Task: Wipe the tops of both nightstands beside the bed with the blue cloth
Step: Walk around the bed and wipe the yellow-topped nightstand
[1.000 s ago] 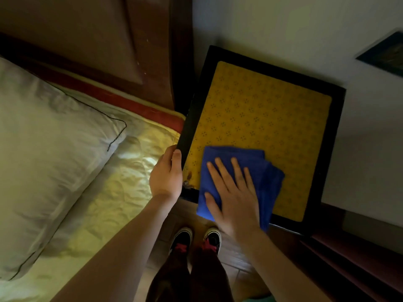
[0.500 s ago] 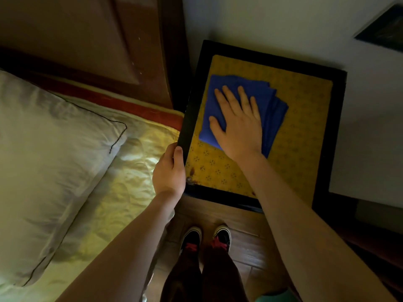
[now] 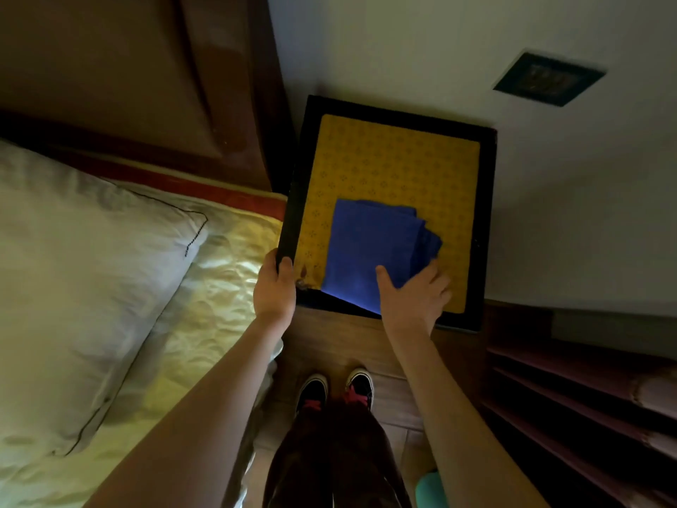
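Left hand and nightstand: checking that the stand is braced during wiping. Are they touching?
Touching. The head view shows the left hand wrapped over the nightstand at its near-left corner.

Both bare forearms are reaching forward, the left hand (image 3: 274, 287) curling its fingers over a near corner while the right hand (image 3: 415, 298) is pressing down, thumb spread wide, fingers partly tucked under.

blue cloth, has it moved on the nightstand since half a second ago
Yes. The blue cloth slid from the nightstand's far wall side back to its near front edge.
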### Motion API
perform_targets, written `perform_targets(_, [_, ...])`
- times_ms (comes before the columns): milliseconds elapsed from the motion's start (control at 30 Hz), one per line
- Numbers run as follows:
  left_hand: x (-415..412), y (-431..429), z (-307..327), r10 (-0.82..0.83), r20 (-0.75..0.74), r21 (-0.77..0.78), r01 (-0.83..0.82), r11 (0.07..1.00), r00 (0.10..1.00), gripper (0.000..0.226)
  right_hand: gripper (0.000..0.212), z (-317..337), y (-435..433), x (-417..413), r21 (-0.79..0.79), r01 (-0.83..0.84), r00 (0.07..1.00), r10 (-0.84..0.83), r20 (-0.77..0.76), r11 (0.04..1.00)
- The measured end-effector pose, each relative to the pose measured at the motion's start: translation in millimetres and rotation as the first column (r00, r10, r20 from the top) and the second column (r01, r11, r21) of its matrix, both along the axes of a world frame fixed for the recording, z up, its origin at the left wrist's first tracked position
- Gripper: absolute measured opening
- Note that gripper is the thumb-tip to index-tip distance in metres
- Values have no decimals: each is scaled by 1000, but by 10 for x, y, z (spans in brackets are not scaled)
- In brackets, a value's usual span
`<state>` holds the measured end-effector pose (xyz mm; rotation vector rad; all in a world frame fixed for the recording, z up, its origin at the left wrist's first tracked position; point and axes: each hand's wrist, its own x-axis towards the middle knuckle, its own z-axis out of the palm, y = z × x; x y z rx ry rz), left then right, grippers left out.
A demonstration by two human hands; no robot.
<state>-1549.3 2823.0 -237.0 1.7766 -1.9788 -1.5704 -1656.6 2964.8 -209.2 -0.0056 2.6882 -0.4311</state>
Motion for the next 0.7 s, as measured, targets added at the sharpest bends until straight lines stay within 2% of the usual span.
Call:
perform_targets(67, [49, 62, 80, 2, 0, 10, -2, 1000, 1000, 28, 94, 33, -63, 57, -85, 86, 993, -79, 89, 993])
perform_targets(133, [88, 82, 201, 7, 2, 31, -7, 999, 1000, 21, 76, 113, -133, 12, -227, 262, 954, -215, 211, 938])
perform_targets(200, [132, 91, 377, -6, 21, 63, 5, 998, 1000, 17, 57, 258, -169, -50, -318, 385, 893, -262, 365, 867])
perform_targets(267, [190, 97, 622, -59, 51, 104, 54, 993, 997, 34, 52, 498, -206, -96, -363, 404, 874, -237, 425, 840])
perform_targets(367, [316, 74, 1151, -120, 46, 163, 111, 980, 992, 47, 44, 1102, -294, -85, -433, 301, 910, -119, 397, 850])
perform_targets(433, [426, 67, 1583, -146, -17, 132, 147, 980, 989, 41, 32, 1601, -276, -49, -480, 215, 931, -30, 364, 851])
perform_targets(500, [603, 88, 2071, -164, -123, 82, 175, 981, 979, 25, 22, 2135, -159, 15, -541, 124, 948, 62, 312, 832])
perform_targets(567, [814, 103, 2603, -186, -200, 36, 196, 980, 962, 12, 26, 2665, -7, 107, -612, 63, 952, 138, 275, 788])
perform_targets(700, [1376, 229, 3387, -214, -262, -101, 194, 976, 941, 17, 27, 3496, 274, 384, -698, -84, 941, 286, 178, 711])
